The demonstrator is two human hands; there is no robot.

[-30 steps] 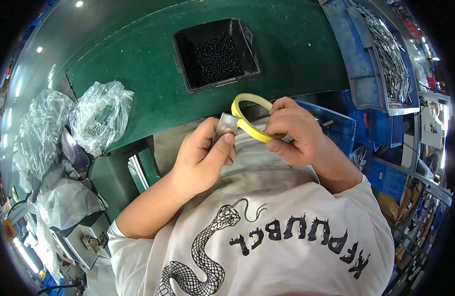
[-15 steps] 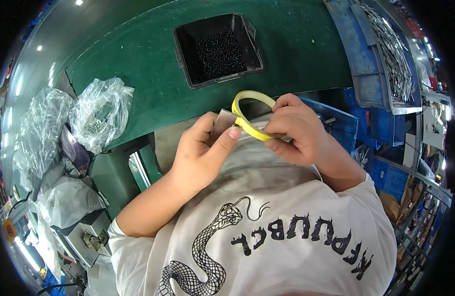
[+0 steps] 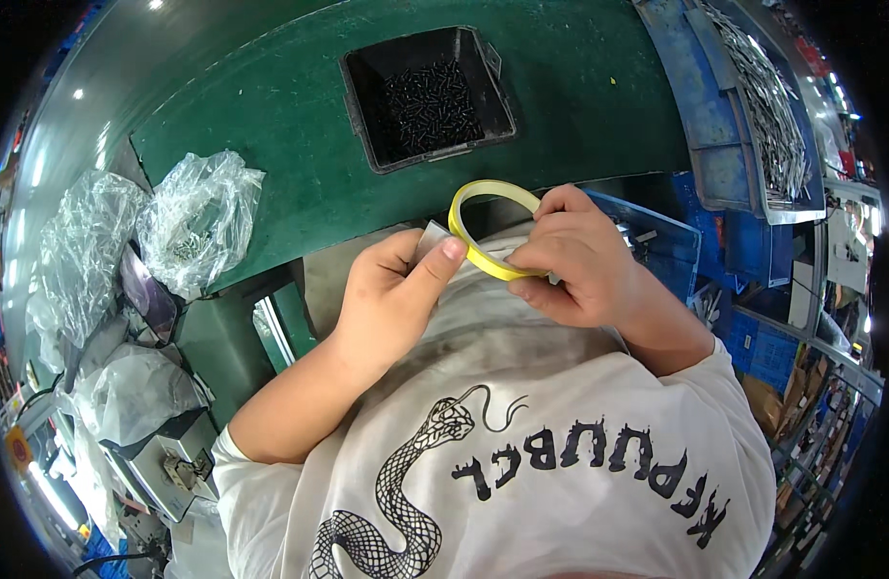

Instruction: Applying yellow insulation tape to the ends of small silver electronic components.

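Observation:
A thin roll of yellow tape (image 3: 483, 259) is gripped along its right side by my right hand (image 3: 584, 256), fingers curled round the ring. My left hand (image 3: 391, 294) pinches a small flat greyish metal piece (image 3: 431, 237) between thumb and fingers. The left thumb tip presses where the piece meets the left edge of the roll. Most of the metal piece is covered by my left hand. Both hands are in front of my chest, just off the near edge of the green table (image 3: 579, 106).
A black bin (image 3: 362, 125) of small dark cylindrical parts stands on the table. Blue crates (image 3: 710, 145) at the right hold long thin metal pieces (image 3: 772, 116). Clear plastic bags (image 3: 198, 217) lie at the left, above a grey metal box (image 3: 164, 463).
The tape roll has tilted slightly and moved a little left, against the metal piece. My left thumb has shifted up over the joint between them.

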